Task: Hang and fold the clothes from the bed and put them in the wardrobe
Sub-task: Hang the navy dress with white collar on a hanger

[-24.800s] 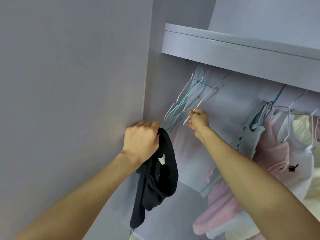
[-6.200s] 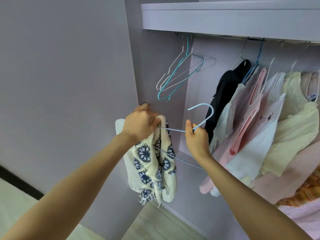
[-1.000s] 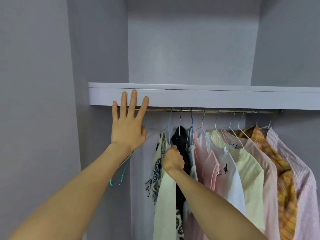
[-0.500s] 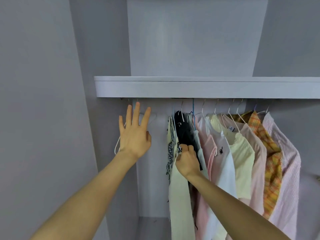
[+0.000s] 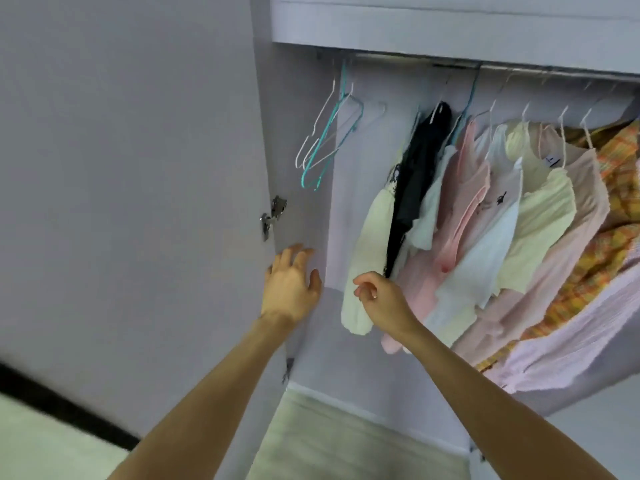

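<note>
Clothes [image 5: 485, 216] all hanging on wardrobe rail [image 5: 415, 58], bare hangers [image 5: 329, 140] bunched far left. My left hand [image 5: 291, 289] spread, empty, near door hinge [image 5: 273, 216]; right hand [image 5: 377, 296] loosely curled, holding nothing.

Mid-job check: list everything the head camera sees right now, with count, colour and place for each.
Empty hangers: a few, white and teal, left end of rail.
Rail: one, metal, under shelf.
Shelf: one, lilac, top.
Black garment: one, hung near the left of the row.
Cream patterned top: one, leftmost hung.
Pink garments: several, mid row.
White top: one, small black motif, mid row.
Cream top: one, right of white.
Orange plaid shirt: one, far right.
Door: one, lilac, open, left.
Hinge: one, metal, door edge.
Left hand: open, by door edge.
Right hand: loosely curled, empty, before clothes.
</note>
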